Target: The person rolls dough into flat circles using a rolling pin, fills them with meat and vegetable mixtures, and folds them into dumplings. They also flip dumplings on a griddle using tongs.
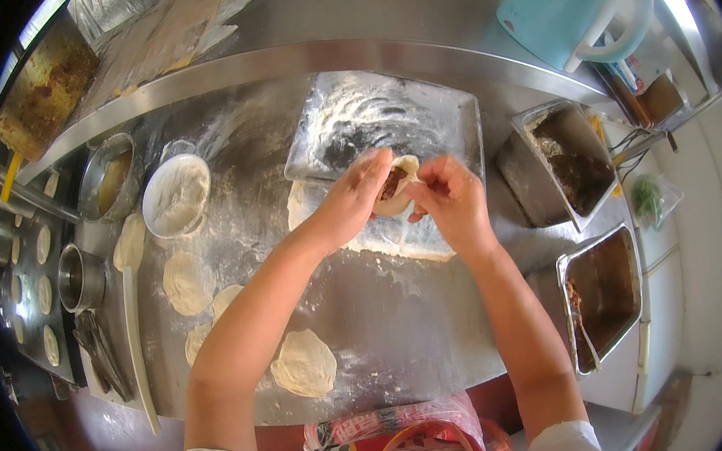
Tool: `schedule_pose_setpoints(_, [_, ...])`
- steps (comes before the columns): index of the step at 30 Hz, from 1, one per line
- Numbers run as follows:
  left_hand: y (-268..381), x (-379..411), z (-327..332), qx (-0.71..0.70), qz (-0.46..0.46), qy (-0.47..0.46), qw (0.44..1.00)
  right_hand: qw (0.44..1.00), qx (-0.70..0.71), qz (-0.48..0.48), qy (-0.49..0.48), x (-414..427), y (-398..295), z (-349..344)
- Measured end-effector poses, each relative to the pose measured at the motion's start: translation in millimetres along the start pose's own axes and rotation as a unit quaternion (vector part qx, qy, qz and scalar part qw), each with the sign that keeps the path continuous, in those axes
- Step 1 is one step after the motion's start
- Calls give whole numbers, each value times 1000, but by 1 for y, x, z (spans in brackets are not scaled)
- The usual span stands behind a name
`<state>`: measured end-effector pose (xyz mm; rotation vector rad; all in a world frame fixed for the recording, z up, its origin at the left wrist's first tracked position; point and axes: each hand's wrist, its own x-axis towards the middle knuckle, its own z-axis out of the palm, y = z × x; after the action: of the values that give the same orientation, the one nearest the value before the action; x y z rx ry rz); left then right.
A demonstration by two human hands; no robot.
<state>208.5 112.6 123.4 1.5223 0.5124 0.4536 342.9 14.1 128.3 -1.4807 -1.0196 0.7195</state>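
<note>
My left hand (356, 198) cups a round dough wrapper (392, 205) from its left side; brown filling (392, 183) shows in its open top. The fingers of my right hand (450, 192) pinch the wrapper's right edge, which is drawn up in a fold. Both hands are raised over the front part of a floured metal tray (383, 116). Flattened dough rounds lie on the steel worktop to the left, one (304, 364) near the front edge and another (188, 283) below the white bowl; my left forearm partly covers others.
At the left are a white bowl of flour (176, 196), a metal bowl (110, 178), a small metal pot (80, 277), tongs (101, 355) and a long-handled spatula (133, 299). Two metal filling containers (557, 167) (603, 300) stand right. A blue jug (568, 6) is on the raised ledge.
</note>
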Motion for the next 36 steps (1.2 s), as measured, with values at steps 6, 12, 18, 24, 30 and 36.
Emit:
schedule_pose_setpoints(6, [-25, 60, -15, 300, 73, 109, 945, 992, 20, 122, -10, 47, 39, 4])
schedule_pose_setpoints(12, [-30, 39, -50, 127, 23, 129, 983, 992, -63, 85, 66, 9, 32, -24])
schedule_pose_setpoints(18, [-26, 34, -54, 107, 6, 163, 981, 994, -48, 75, 66, 6, 32, -18])
schedule_pose_setpoints(24, [-22, 39, -43, 94, -22, 152, 984, 994, -83, 39, 63, 33, 43, 3])
schedule_pose_setpoints(30, [-18, 35, -17, 45, -5, 123, 991, 994, 11, 38, 98, 39, 43, 23])
schedule_pose_setpoints(36, [-35, -30, 27, -408, -67, 11, 910, 983, 130, 109, 62, -43, 15, 6])
